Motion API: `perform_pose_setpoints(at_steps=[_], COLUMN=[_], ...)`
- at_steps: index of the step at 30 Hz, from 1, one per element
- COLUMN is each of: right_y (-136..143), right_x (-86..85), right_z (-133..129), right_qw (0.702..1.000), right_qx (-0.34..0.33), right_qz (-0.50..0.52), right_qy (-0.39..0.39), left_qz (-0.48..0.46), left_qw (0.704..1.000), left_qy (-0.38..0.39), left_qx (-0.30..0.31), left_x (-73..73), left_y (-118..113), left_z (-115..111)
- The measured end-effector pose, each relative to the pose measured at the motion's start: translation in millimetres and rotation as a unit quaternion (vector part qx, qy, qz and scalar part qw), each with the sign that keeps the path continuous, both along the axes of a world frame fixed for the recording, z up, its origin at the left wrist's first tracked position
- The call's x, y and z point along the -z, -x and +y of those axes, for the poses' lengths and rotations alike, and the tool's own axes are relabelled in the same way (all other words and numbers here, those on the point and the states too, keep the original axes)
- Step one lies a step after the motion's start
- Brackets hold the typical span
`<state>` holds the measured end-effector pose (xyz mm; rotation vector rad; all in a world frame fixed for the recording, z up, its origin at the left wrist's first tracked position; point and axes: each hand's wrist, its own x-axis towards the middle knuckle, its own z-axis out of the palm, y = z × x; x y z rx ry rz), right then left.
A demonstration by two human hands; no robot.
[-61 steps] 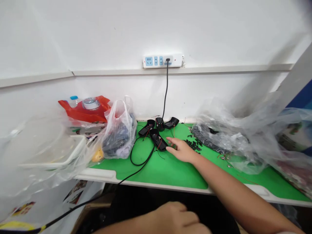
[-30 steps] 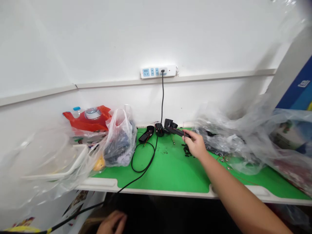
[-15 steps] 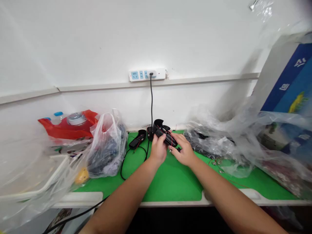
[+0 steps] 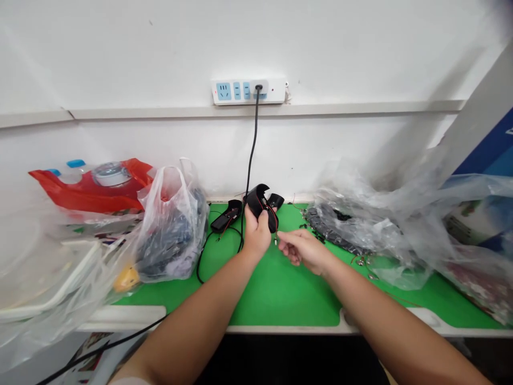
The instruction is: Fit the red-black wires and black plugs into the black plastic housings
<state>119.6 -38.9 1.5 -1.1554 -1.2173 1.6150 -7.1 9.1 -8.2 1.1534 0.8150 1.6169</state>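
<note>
My left hand (image 4: 258,235) is wrapped around a black curved plastic housing (image 4: 256,200), tilted above the green mat. From the housing's open inner side a thin red wire (image 4: 277,220) loops down, with a small shiny metal piece (image 4: 276,241) at its end. My right hand (image 4: 302,248) is closed, its thumb and forefinger pinched at the lower end of this wire. Behind the held housing stands another black part (image 4: 275,200). A similar black housing with a red wire (image 4: 226,218) lies on the mat to the left of my left hand.
A black power cord (image 4: 252,149) hangs from the white power strip (image 4: 240,99) and runs behind my left hand. Bagged items (image 4: 172,230) stand left. Clear plastic (image 4: 360,208) covers a dark bundle at right, beside small loose metal parts (image 4: 360,261). The green mat (image 4: 280,299) lies in front.
My right hand has moved off the housing, down and right to the wire's end. My left hand keeps hold of the housing, which has turned. The camera view has tilted down.
</note>
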Motion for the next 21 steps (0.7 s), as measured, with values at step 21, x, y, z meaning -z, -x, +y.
perform_pose_setpoints(at_steps=[21], right_y=[-5], right_x=[4.6], right_z=[10], right_qw=[0.993], right_qx=[0.078], right_qz=[0.089], right_qy=[-0.028], left_qz=[-0.116], left_qw=[0.992], left_qy=[0.016], left_qx=[0.044], left_x=[-10.1], left_y=[1], left_z=[1])
